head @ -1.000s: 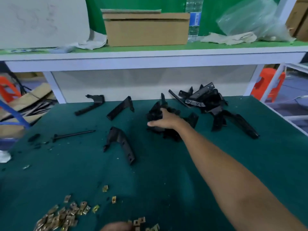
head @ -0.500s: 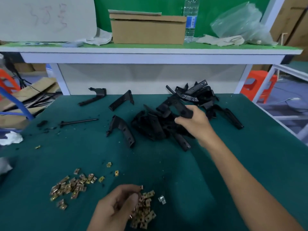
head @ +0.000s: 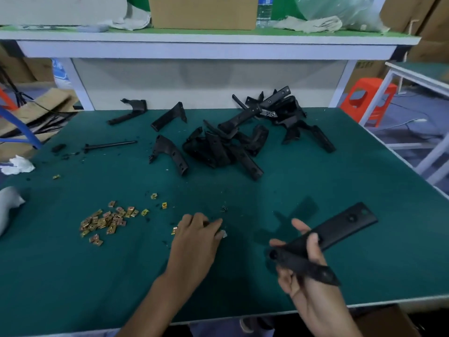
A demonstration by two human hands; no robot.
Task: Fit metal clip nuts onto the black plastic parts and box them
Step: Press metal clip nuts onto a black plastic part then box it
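Observation:
My right hand grips a long black plastic part above the near right of the green table; the part points up and to the right. My left hand lies palm down on the mat, and its curled fingertips close on a silvery clip nut. It hides most of a small heap of nuts. A larger heap of brass clip nuts lies to its left. More black parts are piled mid-table and at the back.
Single black parts lie left of the pile, and a black rod lies farther left. A white rag sits at the left edge. The shelf above holds a cardboard box and a bottle. An orange stool stands right.
My right hand has lifted one black part out of the pile and brought it near me. My left hand has settled flat over the small heap of nuts.

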